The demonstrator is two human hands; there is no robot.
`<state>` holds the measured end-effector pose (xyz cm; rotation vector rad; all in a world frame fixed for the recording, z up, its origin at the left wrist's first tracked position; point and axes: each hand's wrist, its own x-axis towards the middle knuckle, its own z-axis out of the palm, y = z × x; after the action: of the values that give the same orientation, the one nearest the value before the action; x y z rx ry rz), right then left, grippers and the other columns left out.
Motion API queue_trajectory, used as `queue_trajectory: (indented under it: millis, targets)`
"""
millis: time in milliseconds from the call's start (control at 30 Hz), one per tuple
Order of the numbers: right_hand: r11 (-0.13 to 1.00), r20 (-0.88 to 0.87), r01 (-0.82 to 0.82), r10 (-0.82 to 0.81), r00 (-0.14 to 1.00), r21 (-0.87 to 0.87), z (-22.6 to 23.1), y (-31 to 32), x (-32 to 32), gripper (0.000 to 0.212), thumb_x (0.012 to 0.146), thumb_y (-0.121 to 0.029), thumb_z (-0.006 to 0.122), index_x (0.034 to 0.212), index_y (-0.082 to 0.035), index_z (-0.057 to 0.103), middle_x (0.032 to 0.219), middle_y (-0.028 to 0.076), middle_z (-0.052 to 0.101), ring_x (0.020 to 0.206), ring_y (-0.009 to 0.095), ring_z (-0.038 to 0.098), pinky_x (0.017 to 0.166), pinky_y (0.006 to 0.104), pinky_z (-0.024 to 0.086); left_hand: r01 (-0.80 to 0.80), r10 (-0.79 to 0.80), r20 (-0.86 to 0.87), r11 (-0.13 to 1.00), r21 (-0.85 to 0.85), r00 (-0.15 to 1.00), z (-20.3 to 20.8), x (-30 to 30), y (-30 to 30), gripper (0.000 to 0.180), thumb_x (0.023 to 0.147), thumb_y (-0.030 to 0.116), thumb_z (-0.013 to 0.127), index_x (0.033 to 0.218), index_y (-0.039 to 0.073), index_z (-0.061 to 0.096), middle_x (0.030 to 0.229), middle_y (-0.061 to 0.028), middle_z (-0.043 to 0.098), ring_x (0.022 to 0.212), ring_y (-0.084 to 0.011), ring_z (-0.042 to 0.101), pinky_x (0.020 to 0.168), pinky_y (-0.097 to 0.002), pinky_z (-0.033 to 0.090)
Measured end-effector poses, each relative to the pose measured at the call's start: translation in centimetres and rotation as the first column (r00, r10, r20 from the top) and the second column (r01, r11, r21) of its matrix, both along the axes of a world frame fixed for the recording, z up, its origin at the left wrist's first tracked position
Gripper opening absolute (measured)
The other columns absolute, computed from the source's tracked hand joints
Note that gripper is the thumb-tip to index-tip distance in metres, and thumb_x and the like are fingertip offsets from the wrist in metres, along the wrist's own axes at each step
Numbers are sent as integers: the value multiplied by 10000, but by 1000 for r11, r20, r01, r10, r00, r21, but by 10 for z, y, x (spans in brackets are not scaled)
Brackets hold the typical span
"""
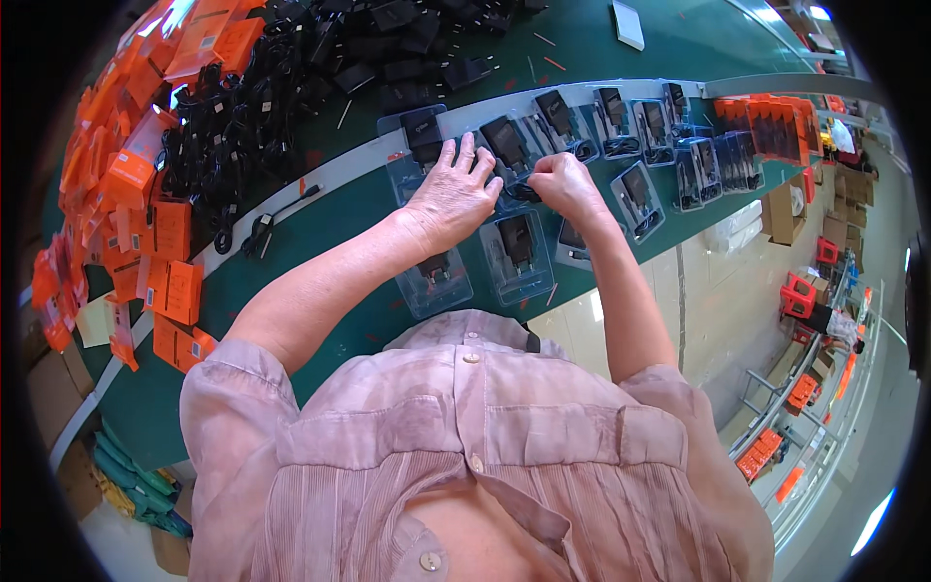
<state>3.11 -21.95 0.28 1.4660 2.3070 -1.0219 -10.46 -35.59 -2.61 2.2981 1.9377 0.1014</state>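
Note:
My left hand (454,197) lies with its fingers apart across the edge of a clear plastic tray that holds a black charger plug (507,143). Over the right side of that tray, my right hand (572,190) has its fingers closed. A black coiled cable (522,192) sits in the tray between the two hands, right beside the right fingertips. What the right fingers pinch, if anything, is hidden. Behind the left hand is another tray with a black charger (423,128). Nearer to me, two more trays hold a charger (515,239) and a partly covered charger (435,269).
More filled clear trays (653,126) run rightward along a metal strip (335,180) on the green table (291,242). Orange packages (766,128) stand at the right end. Orange boxes (175,233), black cables (228,145) and black chargers (398,48) are heaped left and far.

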Motion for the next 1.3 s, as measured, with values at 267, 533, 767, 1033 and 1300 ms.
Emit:
queue_trajectory:
  millis: [267,533,767,1033,1300]
  targets:
    - [951,328,-90,-12,945,295,3,-17,-33,304,703,-252,606,886,-60,755,990,201,703,972,351,680,848,405,534,-9,10,52,1000,-11,999,1,5,1,442,867,323,670,1205,40,638,1331,-285,487,1314,-489,397,1096,-563,314]
    - [815,-20,260,-292,956,518,-30,-24,-9,395,933,-371,430,920,-90,707,856,232,694,828,417,677,735,513,526,-100,91,74,987,122,993,-5,19,2,433,815,395,705,1020,15,665,1218,-285,552,1231,-500,477,1043,-550,381]
    - [794,47,233,-312,949,561,-30,-15,-12,460,986,-416,370,905,-77,670,851,237,697,831,407,690,748,502,533,-116,108,50,968,221,993,-15,23,1,376,788,376,737,967,53,665,1199,-292,559,1215,-488,497,1033,-540,393]
    - [869,144,100,-191,971,484,-28,-10,-27,237,898,-209,489,987,-11,584,885,214,710,868,352,708,795,425,546,-94,90,28,960,263,996,-19,20,-2,413,756,407,743,993,81,652,1199,-278,558,1201,-481,504,1011,-529,411]
    - [866,-197,290,-227,954,407,-46,-12,2,397,971,-411,426,1002,-33,547,838,281,670,819,435,669,728,520,519,-147,147,22,947,287,989,-24,25,-2,528,776,438,721,1237,209,603,1183,-278,574,1161,-485,531,979,-533,433]
